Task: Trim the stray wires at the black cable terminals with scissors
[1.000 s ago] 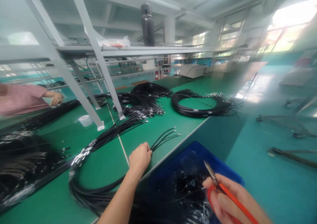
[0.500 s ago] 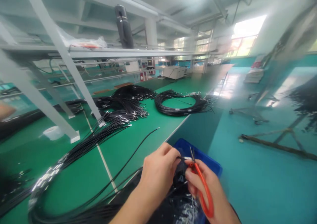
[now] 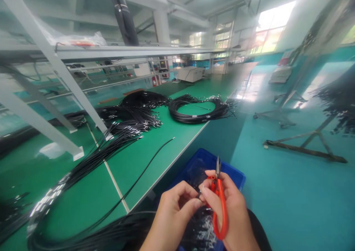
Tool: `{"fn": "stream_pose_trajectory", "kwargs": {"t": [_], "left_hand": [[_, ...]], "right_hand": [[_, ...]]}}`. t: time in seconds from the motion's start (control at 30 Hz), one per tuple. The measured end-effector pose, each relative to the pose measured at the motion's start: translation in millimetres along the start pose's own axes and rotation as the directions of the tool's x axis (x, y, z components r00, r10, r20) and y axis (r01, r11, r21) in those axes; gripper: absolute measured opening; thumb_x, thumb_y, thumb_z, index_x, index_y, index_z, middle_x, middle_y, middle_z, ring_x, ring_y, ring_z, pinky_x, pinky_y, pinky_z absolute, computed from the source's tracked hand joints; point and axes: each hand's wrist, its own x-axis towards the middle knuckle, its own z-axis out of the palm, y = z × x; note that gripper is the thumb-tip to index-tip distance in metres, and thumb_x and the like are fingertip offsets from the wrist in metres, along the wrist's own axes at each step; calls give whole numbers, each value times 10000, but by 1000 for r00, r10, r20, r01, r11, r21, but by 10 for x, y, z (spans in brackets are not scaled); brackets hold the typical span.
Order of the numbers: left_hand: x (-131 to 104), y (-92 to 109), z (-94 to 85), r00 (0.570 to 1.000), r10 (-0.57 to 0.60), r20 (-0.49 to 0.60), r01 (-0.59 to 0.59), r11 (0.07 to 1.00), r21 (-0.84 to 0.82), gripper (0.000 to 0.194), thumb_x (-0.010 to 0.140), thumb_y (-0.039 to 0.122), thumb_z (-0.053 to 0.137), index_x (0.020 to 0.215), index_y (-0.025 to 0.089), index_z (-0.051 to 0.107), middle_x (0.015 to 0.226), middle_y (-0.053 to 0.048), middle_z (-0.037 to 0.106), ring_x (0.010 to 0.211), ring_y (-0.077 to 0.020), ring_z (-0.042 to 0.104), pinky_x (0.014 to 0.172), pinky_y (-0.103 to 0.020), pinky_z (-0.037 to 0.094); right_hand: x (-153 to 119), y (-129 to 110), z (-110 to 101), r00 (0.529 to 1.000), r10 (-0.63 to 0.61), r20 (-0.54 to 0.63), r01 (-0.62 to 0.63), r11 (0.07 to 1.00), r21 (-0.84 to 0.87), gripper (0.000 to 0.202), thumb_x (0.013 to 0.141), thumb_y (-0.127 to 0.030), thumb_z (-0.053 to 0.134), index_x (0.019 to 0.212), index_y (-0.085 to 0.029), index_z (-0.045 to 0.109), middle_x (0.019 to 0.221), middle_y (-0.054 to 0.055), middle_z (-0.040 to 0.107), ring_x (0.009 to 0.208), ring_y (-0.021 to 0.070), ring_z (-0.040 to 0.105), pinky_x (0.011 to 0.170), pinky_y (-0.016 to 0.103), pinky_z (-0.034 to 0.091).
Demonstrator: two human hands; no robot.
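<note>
My left hand pinches the end of a black cable, of which only a short piece shows between the fingertips. Close against it on the right, my right hand holds scissors with red handles, their metal blades pointing up. Small red tubular pieces sit among the right fingers, whose tips touch the cable end. Below both hands is a blue bin with dark plastic and small shiny pieces in it. A bundle of black cables curves over the green table at the left.
A coil of black cables and a pile of cables lie farther back on the table. White shelf posts rise at the left. A wheeled stand with hanging black cables is on the floor at the right.
Both hands have moved lower in the view, and their fingertips are closer together. The scissors have turned more upright. The background has shifted slightly left and up.
</note>
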Motion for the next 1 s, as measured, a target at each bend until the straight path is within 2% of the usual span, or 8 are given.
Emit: {"fn": "stream_pose_trajectory", "kwargs": {"t": [0.1,0.33,0.53,0.67,0.73,0.83,0.93,1.0], "left_hand": [[-34,-40,-13,1000,-3,-25,0,996,-92,204,742,283,633,622,146,541,596,16,534,571,-110,415,541,-202,324],[-89,-150,-40,996,-38,-78,30,994,-105,199,730,282,655,618,145,564,598,-1,558,581,-124,445,549,-212,343],[-107,-155,-14,1000,-6,-31,-3,960,-279,214,753,330,643,680,156,543,627,-5,589,547,-104,464,530,-200,368],[-126,-140,15,986,60,-153,-102,953,-286,213,758,358,638,830,174,559,664,17,536,551,-111,500,518,-209,407],[-124,-126,3,980,55,-193,-108,956,-272,171,758,318,645,776,166,569,650,15,530,547,-117,516,515,-216,418],[-103,-125,-56,990,35,-139,-88,915,-393,149,776,249,632,685,144,576,589,6,557,516,-115,524,511,-221,418],[-91,-156,-117,998,45,-47,-63,846,-530,97,791,204,622,753,115,626,626,-20,605,549,-114,527,553,-230,420],[-95,-180,-129,999,40,-34,-53,815,-577,94,803,197,615,771,110,631,637,-21,610,568,-108,514,579,-232,416]], "right_hand": [[0,25,4,1000,6,10,-6,1000,12,335,692,-303,744,955,-229,550,699,-36,626,568,108,575,562,216,475],[4,79,37,1000,19,2,-19,1000,25,330,683,-246,748,952,-225,556,696,-33,630,545,113,575,540,220,469],[-46,71,94,983,176,43,-181,970,163,281,724,-214,692,952,-228,529,705,-23,607,607,132,565,533,219,452],[-116,88,189,970,242,8,-240,958,154,316,695,-221,726,935,-225,519,697,-31,586,654,138,564,584,220,460],[-136,101,228,968,251,13,-251,958,138,350,664,-233,756,921,-235,518,661,-52,556,591,120,535,551,210,441],[-137,116,243,968,247,52,-252,953,170,329,672,-212,735,914,-238,514,630,-62,531,530,110,496,508,212,412],[-118,126,219,962,252,103,-269,935,229,285,699,-172,686,924,-223,518,637,-48,551,536,121,501,534,238,426],[-108,134,207,957,250,144,-280,926,251,251,731,-171,653,939,-218,520,640,-41,560,547,127,510,552,250,431]]}}
